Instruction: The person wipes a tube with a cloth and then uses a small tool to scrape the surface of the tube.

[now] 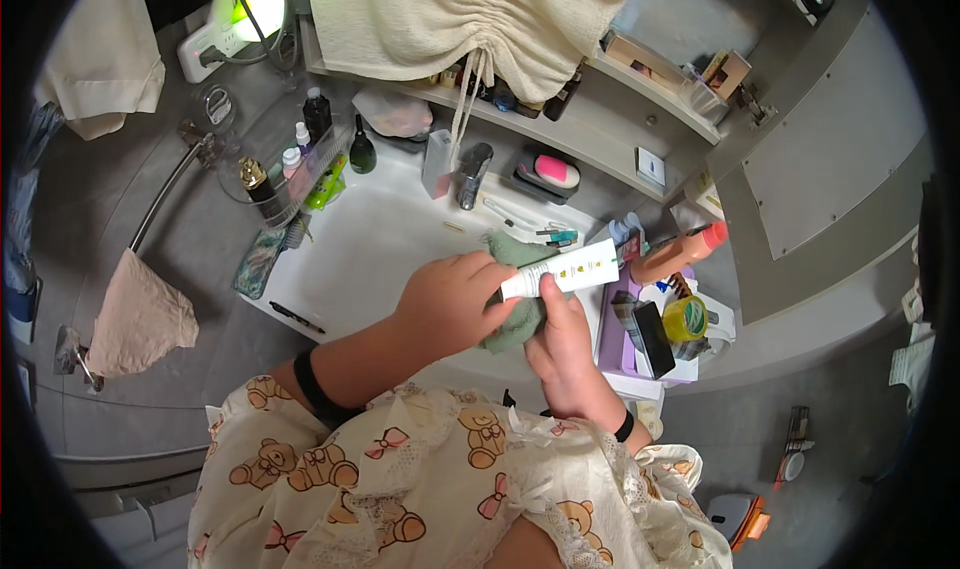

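Observation:
Over the washbasin (pixel 370 239), both my hands are on a white squeeze tube (pixel 575 270) with small yellow-green prints. My left hand (pixel 450 299) is closed around its left end, hiding that end; a bit of dark edge shows by the fingertips. Below the tube, my right hand (pixel 565 354) grips it with the thumb pressed on its front. A green cloth (pixel 518 327) shows behind the tube and between my hands. Whether my fingers also hold the cloth or it lies on the basin cannot be made out.
A purple box (pixel 620 347) with a phone (pixel 653 339), yellow tape roll (pixel 685 319) and orange bottle (pixel 680 254) stands right. Behind are the faucet (pixel 475 176) and a pink-and-black brush (pixel 548 173). Bottles fill a clear rack (pixel 300 184) at left. A black pen (pixel 297 317) lies on the rim.

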The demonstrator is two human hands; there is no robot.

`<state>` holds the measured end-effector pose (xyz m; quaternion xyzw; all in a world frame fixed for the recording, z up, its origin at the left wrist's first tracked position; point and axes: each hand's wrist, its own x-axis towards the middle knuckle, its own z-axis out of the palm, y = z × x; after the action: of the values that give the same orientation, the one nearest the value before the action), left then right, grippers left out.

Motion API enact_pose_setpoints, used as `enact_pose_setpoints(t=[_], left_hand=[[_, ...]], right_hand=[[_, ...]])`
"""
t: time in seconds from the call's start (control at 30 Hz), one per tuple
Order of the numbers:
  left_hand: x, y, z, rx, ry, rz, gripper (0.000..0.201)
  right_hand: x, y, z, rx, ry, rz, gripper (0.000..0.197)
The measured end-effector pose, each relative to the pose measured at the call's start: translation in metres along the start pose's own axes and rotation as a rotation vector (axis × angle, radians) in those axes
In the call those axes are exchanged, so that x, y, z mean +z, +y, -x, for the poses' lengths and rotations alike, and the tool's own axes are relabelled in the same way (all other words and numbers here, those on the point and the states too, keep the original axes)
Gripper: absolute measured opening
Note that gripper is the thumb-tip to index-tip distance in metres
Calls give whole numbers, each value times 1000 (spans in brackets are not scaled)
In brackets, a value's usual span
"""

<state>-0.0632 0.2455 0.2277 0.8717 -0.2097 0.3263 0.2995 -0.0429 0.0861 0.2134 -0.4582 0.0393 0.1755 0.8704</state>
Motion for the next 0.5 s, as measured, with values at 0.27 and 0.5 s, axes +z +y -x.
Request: enact_pose_setpoints(t=[0.27,0.5], left_hand=[[-13,-12,7,39,45,-27,32],[-12,-12,5,39,100,-14,32]], right_hand=[[-12,-12,-14,-89,25,-198,36],[13,4,-5,-67,-37,24,39]])
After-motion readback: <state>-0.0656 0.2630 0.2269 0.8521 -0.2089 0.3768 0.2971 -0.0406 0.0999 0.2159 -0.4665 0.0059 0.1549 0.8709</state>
